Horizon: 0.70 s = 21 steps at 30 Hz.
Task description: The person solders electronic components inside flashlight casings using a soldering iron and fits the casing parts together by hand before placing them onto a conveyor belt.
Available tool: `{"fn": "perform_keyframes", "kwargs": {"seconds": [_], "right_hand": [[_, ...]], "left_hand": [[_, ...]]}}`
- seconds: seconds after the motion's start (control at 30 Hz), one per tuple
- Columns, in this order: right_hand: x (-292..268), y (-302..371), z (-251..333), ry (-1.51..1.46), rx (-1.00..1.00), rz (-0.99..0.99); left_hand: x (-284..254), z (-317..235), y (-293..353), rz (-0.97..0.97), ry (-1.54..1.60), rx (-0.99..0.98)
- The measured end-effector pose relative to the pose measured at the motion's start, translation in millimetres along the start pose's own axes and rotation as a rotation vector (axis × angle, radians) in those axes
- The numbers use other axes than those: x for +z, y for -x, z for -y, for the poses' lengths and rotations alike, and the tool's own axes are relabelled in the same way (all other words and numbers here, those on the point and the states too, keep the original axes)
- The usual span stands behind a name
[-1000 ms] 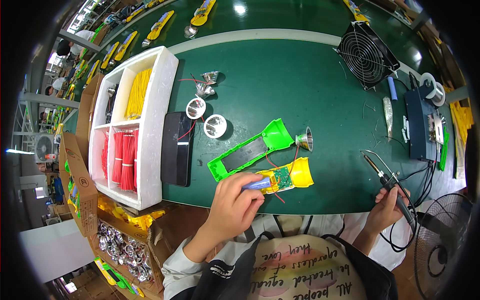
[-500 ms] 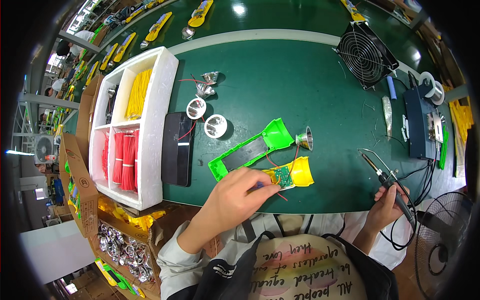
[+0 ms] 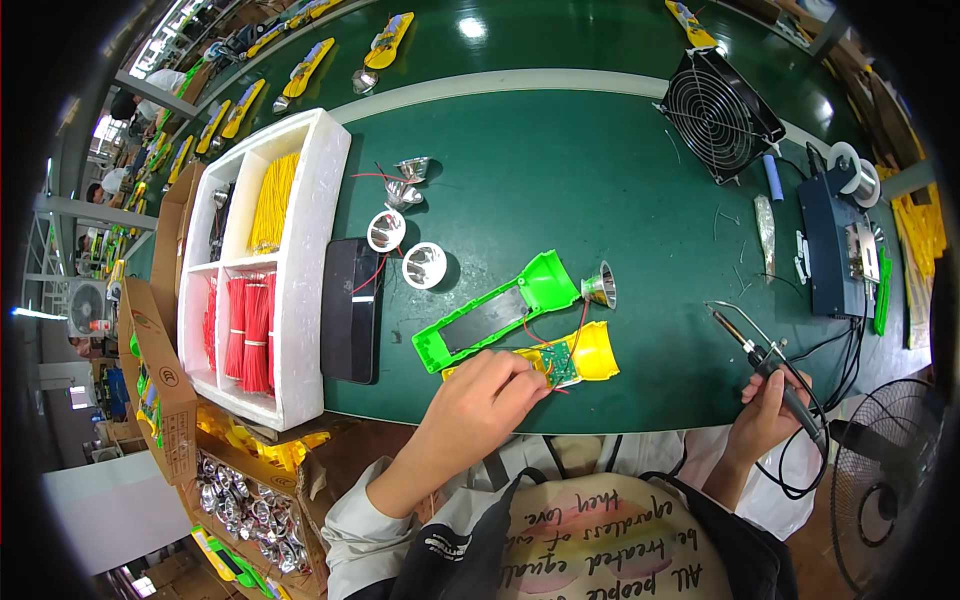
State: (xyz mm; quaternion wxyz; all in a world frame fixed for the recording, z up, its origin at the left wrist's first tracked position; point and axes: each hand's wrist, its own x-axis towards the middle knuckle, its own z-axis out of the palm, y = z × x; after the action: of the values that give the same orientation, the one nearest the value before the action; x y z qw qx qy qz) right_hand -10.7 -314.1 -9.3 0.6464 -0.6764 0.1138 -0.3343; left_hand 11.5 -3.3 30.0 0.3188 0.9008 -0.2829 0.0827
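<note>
- Green tabletop (image 3: 560, 150) spreads out ahead of both my hands, with a raised pale strip along its far edge and yellow lamp bodies on the green surface past it.
- Now to my left hand (image 3: 485, 400): fingers bent and drawn narrow, lying across the yellow casing half (image 3: 598, 352), whose wide end pokes out to the right. Whether those fingertips grip the casing or something in it, I cannot tell.
- Right by those fingertips, the green circuit board (image 3: 558, 366) sits in the casing, red wires about it.
- Over to my right hand (image 3: 768, 405), wrapped around a soldering iron (image 3: 795, 400), tip angled up and left, well apart from the board.
- Just beyond my left hand lies the green casing half (image 3: 550, 282), open side up, a silver reflector cup (image 3: 601, 286) near its wide end.
- Containers, then! Left of my left hand stands a white foam tray (image 3: 312, 200): yellow wires (image 3: 272, 205) in its far right compartment, bundled red wires (image 3: 255, 330) in the near right one, more red in the near left, something dark in the far left.
- And lower, left of my left forearm, a cardboard carton (image 3: 312, 515) full of shiny reflectors (image 3: 250, 500).
- Past my right hand, a blue soldering station (image 3: 838, 245).
</note>
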Motion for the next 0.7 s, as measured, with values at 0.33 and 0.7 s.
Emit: {"fn": "perform_keyframes", "kwargs": {"seconds": [0.33,0.7], "right_hand": [[2.5,-0.4,1.6,0.007,0.01,-0.009],[5.7,-0.4,3.0,-0.005,0.041,-0.032]], "left_hand": [[22.7,-2.4,8.4,-0.273,-0.022,-0.089],[28.4,-7.8,16.9,-0.234,-0.112,-0.08]]}}
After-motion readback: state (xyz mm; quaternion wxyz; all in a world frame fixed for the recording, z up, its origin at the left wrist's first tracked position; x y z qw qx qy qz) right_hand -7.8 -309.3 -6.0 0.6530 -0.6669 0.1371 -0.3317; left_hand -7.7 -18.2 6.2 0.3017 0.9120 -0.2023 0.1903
